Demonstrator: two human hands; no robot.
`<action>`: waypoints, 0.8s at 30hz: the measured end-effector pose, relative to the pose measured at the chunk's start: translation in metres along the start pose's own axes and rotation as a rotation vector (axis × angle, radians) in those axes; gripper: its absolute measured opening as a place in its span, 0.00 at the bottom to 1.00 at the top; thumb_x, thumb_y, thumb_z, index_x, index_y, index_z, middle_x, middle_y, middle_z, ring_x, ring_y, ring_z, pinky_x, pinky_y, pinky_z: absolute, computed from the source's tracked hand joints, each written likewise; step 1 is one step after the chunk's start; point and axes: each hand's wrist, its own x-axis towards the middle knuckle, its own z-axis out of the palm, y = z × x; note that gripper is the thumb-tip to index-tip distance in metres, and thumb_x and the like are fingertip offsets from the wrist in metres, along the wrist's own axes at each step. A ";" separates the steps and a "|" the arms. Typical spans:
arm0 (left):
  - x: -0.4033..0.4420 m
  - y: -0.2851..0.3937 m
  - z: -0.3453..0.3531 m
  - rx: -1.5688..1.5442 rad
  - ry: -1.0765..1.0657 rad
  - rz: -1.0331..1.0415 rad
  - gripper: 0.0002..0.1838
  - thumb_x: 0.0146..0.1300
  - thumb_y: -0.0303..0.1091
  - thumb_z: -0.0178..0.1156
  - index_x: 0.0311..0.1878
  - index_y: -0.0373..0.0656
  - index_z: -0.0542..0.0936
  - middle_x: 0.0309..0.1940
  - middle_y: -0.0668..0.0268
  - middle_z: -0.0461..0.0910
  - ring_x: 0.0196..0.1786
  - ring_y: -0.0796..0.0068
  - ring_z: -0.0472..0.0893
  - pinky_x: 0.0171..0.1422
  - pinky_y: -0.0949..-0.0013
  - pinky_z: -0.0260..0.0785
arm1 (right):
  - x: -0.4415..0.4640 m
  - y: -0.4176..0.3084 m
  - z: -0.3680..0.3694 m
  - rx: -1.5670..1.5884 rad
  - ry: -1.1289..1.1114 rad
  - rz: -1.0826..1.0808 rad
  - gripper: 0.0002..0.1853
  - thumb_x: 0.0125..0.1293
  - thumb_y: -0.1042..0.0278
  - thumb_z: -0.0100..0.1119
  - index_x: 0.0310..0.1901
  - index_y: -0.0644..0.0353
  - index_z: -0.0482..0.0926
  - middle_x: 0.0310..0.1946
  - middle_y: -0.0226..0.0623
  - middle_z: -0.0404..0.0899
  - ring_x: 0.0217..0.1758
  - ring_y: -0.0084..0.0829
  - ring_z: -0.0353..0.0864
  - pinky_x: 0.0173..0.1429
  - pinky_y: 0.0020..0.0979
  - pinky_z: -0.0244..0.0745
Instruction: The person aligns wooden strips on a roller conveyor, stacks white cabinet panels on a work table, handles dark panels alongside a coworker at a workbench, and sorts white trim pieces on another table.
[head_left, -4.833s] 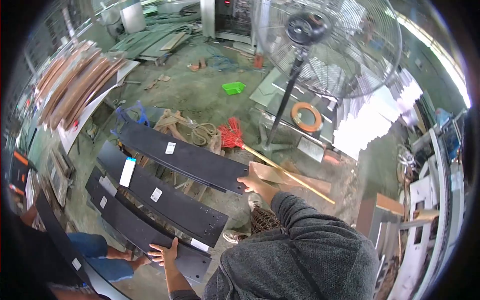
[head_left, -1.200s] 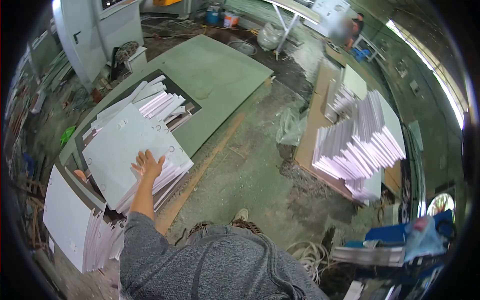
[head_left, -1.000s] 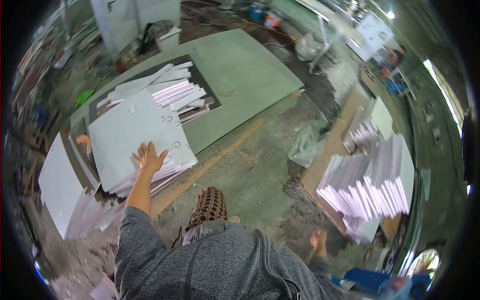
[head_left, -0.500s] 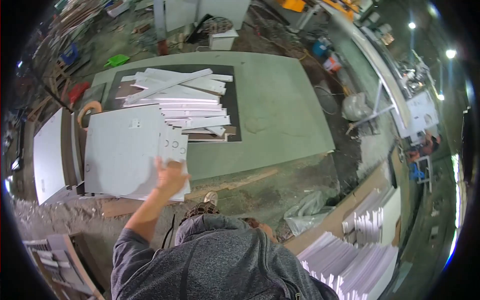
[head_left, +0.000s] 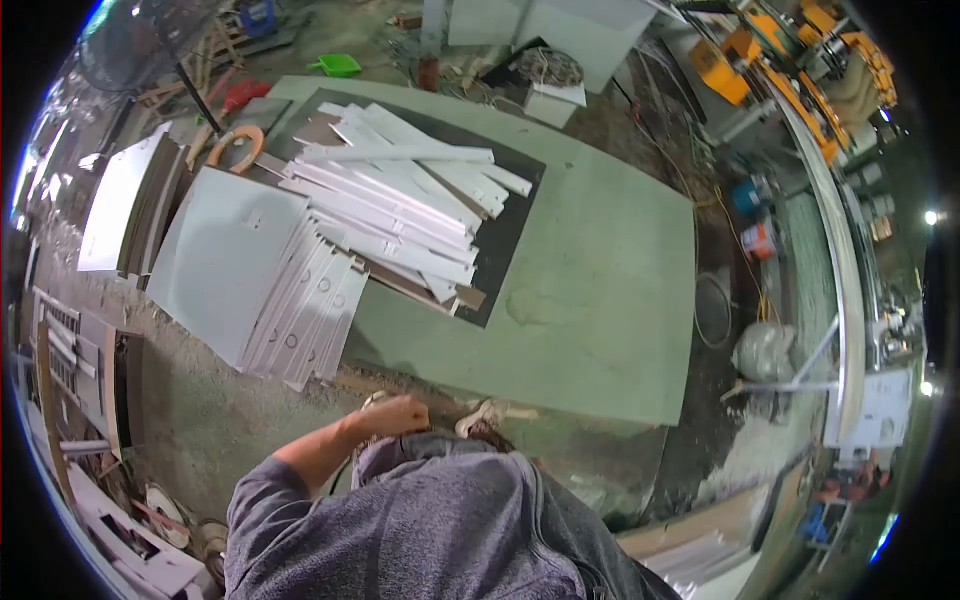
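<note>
My left hand (head_left: pixel 405 414) is curled closed in front of my body, low in the head view, with nothing showing in it. It is apart from the stack of white panels (head_left: pixel 225 258), whose right edges are fanned out in steps, some with circle marks. Beyond that stack, a loose pile of white strips (head_left: pixel 400 215) lies criss-crossed on a dark sheet (head_left: pixel 515 235). My right hand is out of view.
A large green board (head_left: pixel 610 270) lies beneath the dark sheet. More panels (head_left: pixel 125 205) stand at the left, beside a roll of tan tape (head_left: pixel 235 149). A green dustpan (head_left: pixel 337 66) is at the back. A long metal rail (head_left: pixel 835 220) runs along the right.
My left hand has let go of the white panels and drawn back toward my body, now closed. The panels are fanned out wider. The camera view has turned.
</note>
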 end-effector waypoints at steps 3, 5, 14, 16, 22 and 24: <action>0.000 0.067 -0.005 -0.071 -0.069 0.018 0.14 0.58 0.40 0.51 0.36 0.38 0.78 0.33 0.52 0.79 0.39 0.52 0.78 0.43 0.57 0.68 | 0.002 0.027 -0.050 -0.062 -0.127 0.018 0.26 0.64 0.46 0.50 0.37 0.68 0.79 0.28 0.36 0.79 0.33 0.23 0.73 0.38 0.31 0.69; 0.022 0.096 -0.004 0.006 -0.196 -0.038 0.14 0.59 0.40 0.51 0.35 0.38 0.78 0.31 0.52 0.79 0.37 0.54 0.78 0.42 0.58 0.69 | 0.001 0.041 -0.078 -0.087 -0.199 0.033 0.27 0.64 0.45 0.50 0.37 0.67 0.79 0.29 0.36 0.79 0.34 0.23 0.74 0.39 0.31 0.69; 0.156 0.191 -0.019 0.160 0.146 0.109 0.14 0.60 0.40 0.53 0.40 0.39 0.76 0.31 0.55 0.79 0.38 0.56 0.80 0.46 0.56 0.68 | 0.051 0.110 -0.109 -0.182 -0.330 0.010 0.28 0.63 0.42 0.48 0.39 0.64 0.80 0.35 0.39 0.82 0.39 0.26 0.78 0.43 0.31 0.70; 0.178 0.186 -0.019 0.178 0.199 0.199 0.15 0.60 0.42 0.53 0.42 0.40 0.75 0.33 0.54 0.79 0.41 0.56 0.79 0.49 0.56 0.67 | 0.035 0.040 -0.132 -0.155 -0.426 0.084 0.26 0.64 0.44 0.48 0.39 0.63 0.80 0.33 0.38 0.81 0.37 0.28 0.78 0.44 0.32 0.70; 0.220 0.152 -0.038 0.071 -0.017 0.160 0.19 0.60 0.46 0.52 0.44 0.39 0.75 0.38 0.52 0.78 0.46 0.52 0.77 0.52 0.54 0.66 | 0.043 0.025 -0.138 -0.086 -0.409 0.170 0.23 0.64 0.48 0.48 0.38 0.64 0.79 0.28 0.39 0.79 0.34 0.34 0.78 0.42 0.34 0.71; 0.241 0.127 -0.048 0.056 -0.096 0.151 0.21 0.60 0.47 0.51 0.46 0.40 0.74 0.41 0.53 0.77 0.48 0.52 0.76 0.54 0.53 0.64 | 0.060 0.014 -0.145 -0.112 -0.399 0.311 0.21 0.64 0.50 0.50 0.40 0.62 0.78 0.29 0.40 0.79 0.33 0.35 0.79 0.39 0.35 0.72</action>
